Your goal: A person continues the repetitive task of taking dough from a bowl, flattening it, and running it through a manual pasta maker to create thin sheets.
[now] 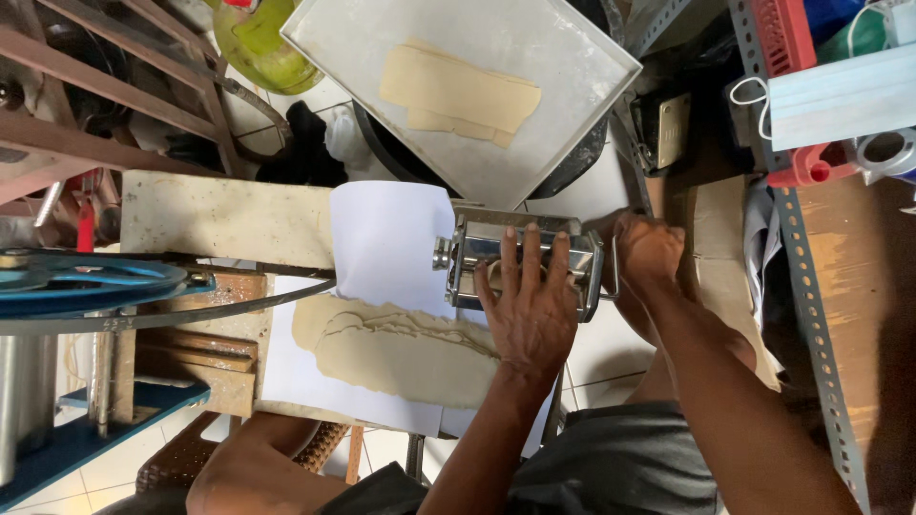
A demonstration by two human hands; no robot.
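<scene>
left hand (530,307): lies flat, palm down, on top of the shiny metal hand-crank dough roller (523,259); fingers (530,256) straight and spread a little, tips reaching to the roller's far edge, gripping nothing
right hand (649,250): at the roller's right end, fingers curled shut around something there, likely the crank handle; the handle itself is hidden by the hand
roller position: stands at the right edge of the white paper sheet (382,238), directly under the left palm
dough: pale beige flattened dough sheet with ragged edges (401,351) lies on the white paper, left of the left wrist; its right end runs under the left hand toward the roller, so contact with the fingers cannot be told
tray: square grey metal tray (572,114) beyond the roller, well apart from both hands, holding flat beige rolled dough strips (458,93)
left side: blue metal wheel with belt (86,277) on a worn wooden bench (219,217)
right side: perforated grey metal shelf upright (806,286)
</scene>
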